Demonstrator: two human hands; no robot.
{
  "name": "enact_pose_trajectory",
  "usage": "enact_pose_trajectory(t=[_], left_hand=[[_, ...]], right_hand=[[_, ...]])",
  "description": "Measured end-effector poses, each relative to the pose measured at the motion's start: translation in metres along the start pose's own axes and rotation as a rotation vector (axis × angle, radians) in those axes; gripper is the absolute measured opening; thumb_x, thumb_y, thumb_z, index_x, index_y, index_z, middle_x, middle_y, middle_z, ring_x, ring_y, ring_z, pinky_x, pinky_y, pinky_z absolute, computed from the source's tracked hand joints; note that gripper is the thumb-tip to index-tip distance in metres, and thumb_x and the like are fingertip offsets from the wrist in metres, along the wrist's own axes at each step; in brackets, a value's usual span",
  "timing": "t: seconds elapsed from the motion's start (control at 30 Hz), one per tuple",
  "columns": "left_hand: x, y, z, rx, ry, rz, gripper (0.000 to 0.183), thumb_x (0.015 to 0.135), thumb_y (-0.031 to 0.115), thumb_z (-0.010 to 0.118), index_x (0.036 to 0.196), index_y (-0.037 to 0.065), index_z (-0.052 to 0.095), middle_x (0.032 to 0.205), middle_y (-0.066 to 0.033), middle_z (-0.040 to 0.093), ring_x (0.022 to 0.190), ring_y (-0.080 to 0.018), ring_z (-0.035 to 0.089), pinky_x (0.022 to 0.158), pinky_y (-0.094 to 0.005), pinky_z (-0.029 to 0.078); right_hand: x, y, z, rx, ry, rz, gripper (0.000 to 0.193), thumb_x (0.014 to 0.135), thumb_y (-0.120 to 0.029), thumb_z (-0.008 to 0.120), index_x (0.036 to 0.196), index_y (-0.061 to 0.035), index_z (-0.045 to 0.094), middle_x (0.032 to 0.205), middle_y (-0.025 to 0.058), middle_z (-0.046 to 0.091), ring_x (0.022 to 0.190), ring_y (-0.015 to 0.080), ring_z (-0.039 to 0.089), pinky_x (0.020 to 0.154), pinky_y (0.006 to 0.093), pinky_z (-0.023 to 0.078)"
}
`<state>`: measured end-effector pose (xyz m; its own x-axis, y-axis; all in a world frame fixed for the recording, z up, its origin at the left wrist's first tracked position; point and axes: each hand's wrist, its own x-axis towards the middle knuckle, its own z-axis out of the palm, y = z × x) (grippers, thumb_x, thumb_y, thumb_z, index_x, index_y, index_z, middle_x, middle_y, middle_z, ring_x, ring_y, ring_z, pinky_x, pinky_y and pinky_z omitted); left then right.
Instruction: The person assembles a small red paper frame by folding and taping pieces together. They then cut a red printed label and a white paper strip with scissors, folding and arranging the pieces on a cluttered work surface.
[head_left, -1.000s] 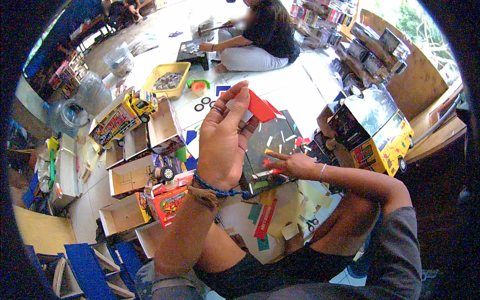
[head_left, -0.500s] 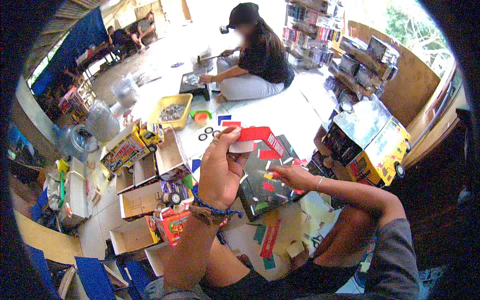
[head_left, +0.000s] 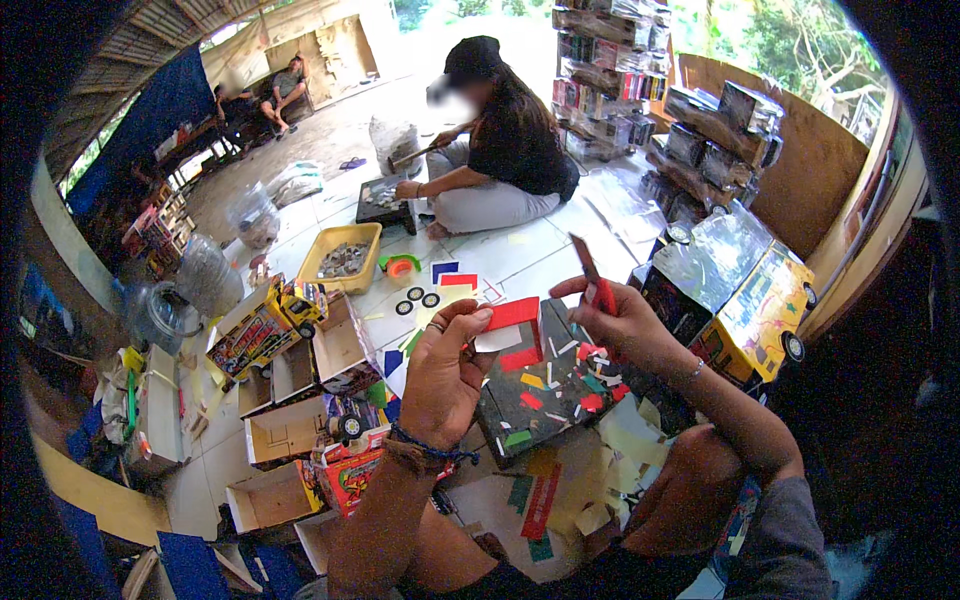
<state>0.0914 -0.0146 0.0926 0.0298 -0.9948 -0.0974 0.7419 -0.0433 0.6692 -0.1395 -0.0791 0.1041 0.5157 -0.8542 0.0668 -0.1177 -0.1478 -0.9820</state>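
The right grip [head_left: 630, 318], earlier low over the board [head_left: 500, 407], now raises a red-handled blade [head_left: 603, 291].

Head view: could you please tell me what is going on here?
The person's left hand holds a bent red-and-white strip. The right hand holds a red-handled cutter, apart from the strip. Below, a black board carries coloured scraps. Ahead, a seated co-worker holds a hammer-like tool.

Daylight pours in from the open back and upper right, bleaching the tiled floor [head_left: 535, 245] and glinting off clear plastic [head_left: 712, 245]. The lower right sinks into grainy shadow. Fisheye distortion bows the roof [head_left: 128, 72] at upper left, and black vignetting rings the view.
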Motion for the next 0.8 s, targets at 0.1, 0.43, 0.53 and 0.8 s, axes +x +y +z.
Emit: enact_pose_trajectory(t=[0.1,0.43,0.53,0.8], left_hand=[[-0.001,-0.002,0.003,0.043,-0.035,-0.011,0.030,0.091,0.009,0.069,0.115,0.005,0.052,0.108,-0.0076,0.064,0.098,-0.0163,0.065,0.086,-0.0288,0.057],[-0.004,-0.005,0.012,0.168,-0.112,0.089,0.039,0.103,0.038,0.053,0.123,0.004,0.054,0.117,-0.0099,0.065,0.108,-0.0205,0.065,0.096,-0.0370,0.055],[-0.006,-0.010,0.017,0.305,-0.125,0.149,0.038,0.102,0.034,0.055,0.126,0.005,0.052,0.122,-0.0110,0.063,0.113,-0.0218,0.064,0.099,-0.0390,0.053],[-0.010,-0.001,0.025,0.382,-0.052,0.061,0.034,0.099,0.018,0.062,0.130,0.008,0.051,0.116,-0.0081,0.064,0.097,-0.0164,0.068,0.085,-0.0323,0.059]], right_hand=[[-0.008,-0.010,0.008,-0.055,-0.094,0.005,0.038,0.095,-0.021,0.069,0.128,-0.0029,0.059,0.088,-0.0020,0.062,0.078,0.0045,0.056,0.072,0.0232,0.045],[-0.010,-0.006,0.013,0.029,-0.123,-0.026,0.030,0.094,-0.018,0.070,0.117,0.0012,0.062,0.099,0.0047,0.072,0.095,0.0095,0.065,0.086,0.0286,0.053],[-0.011,-0.010,0.010,0.007,-0.116,-0.022,0.030,0.094,-0.018,0.070,0.116,0.0012,0.062,0.099,0.0058,0.072,0.094,0.0103,0.066,0.085,0.0295,0.054],[-0.011,-0.009,0.008,-0.099,-0.078,-0.119,0.029,0.093,-0.018,0.071,0.114,-0.0002,0.063,0.098,0.0058,0.073,0.091,0.0102,0.065,0.084,0.0299,0.054]])
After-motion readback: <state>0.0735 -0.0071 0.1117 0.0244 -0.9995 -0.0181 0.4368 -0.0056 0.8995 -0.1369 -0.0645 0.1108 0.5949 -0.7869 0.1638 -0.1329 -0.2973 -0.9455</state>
